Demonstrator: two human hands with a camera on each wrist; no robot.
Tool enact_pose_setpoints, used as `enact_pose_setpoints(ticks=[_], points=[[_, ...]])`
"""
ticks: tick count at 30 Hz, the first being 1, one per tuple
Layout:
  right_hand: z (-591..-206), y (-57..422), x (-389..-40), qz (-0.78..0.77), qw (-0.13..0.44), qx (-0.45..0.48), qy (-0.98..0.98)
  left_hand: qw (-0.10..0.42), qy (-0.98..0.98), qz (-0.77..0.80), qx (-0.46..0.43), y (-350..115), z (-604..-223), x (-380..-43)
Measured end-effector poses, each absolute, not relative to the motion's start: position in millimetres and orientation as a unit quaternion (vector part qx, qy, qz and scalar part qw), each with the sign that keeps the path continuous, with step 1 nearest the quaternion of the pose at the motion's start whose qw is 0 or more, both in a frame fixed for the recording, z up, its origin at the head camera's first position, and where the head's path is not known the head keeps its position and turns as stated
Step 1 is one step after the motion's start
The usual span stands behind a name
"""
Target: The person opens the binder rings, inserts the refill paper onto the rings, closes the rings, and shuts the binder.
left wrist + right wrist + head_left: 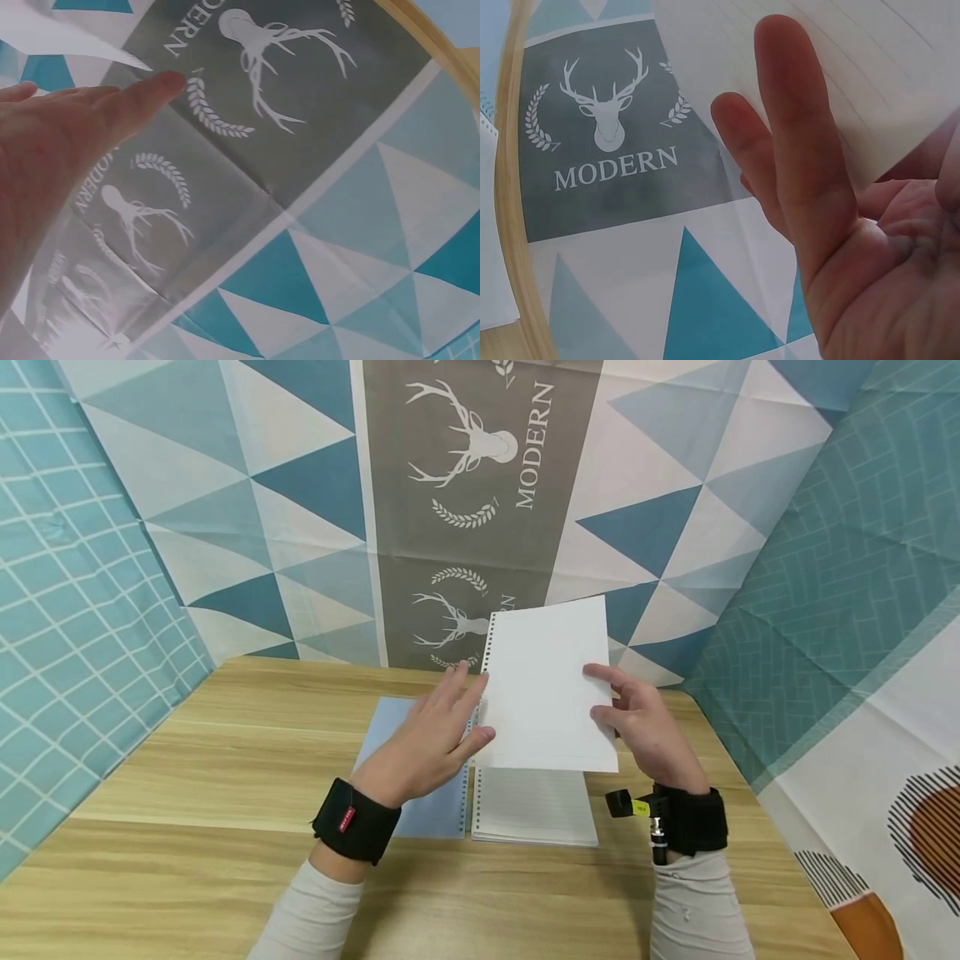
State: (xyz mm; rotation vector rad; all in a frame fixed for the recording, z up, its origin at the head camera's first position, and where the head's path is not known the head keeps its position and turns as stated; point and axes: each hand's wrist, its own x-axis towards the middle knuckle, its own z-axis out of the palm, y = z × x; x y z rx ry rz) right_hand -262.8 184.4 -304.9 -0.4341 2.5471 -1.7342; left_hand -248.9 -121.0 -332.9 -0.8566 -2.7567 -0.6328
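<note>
A white loose-leaf paper (pixel 551 685), punched with holes down its left edge, is held up over the lined pages of an open binder-style notebook. My right hand (pixel 637 718) grips the paper by its right edge; in the right wrist view the paper (pixel 900 67) shows faint ruled lines behind the fingers. At the left edge my left hand (pixel 427 735) has its fingers extended, thumb overlapping the paper in the head view. Below lies the punched page stack (pixel 536 810), with the light blue cover (pixel 438 814) beside it, partly hidden by the left hand.
A wood-grain table (pixel 187 793) carries the notebook. Patterned cloth (pixel 315 502) with deer prints hangs behind it, and tiled-pattern cloths (pixel 75 568) stand along the sides. Black bands (pixel 356 821) wrap both wrists, the right one bearing a small camera (pixel 619 803).
</note>
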Motion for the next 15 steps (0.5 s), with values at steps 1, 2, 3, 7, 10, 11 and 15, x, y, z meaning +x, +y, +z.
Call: enact_pose_setpoints(ticks=[1,2,3,7,10,11,15], points=[[-305.0,184.0,-262.9,-0.556,0.018,-0.14,0.819,0.094,-0.928,-0.21,-0.292,-119.4,-332.7,-247.9],[-305.2,183.5,-263.0,-0.554,0.02,-0.14,0.82,0.096,-0.928,-0.207,-0.295,-117.7,-332.5,-246.9],[-305.4,183.3,-263.2,-0.552,0.022,-0.14,0.822,0.096,-0.927,-0.205,-0.298,-116.1,-332.4,-245.9],[-306.0,182.0,-263.7,-0.545,0.033,-0.135,0.827,0.098,-0.927,-0.193,-0.307,-109.8,-333.1,-243.1],[-306.5,181.4,-263.6,-0.536,0.043,-0.131,0.833,0.094,-0.927,-0.185,-0.311,-105.4,-335.5,-242.3],[-306.5,180.9,-263.4,-0.535,0.047,-0.131,0.833,0.092,-0.928,-0.183,-0.313,-103.9,-336.6,-242.4],[-307.7,179.9,-262.9,-0.519,0.056,-0.139,0.841,0.074,-0.928,-0.18,-0.316,-98.2,-342.4,-243.0]])
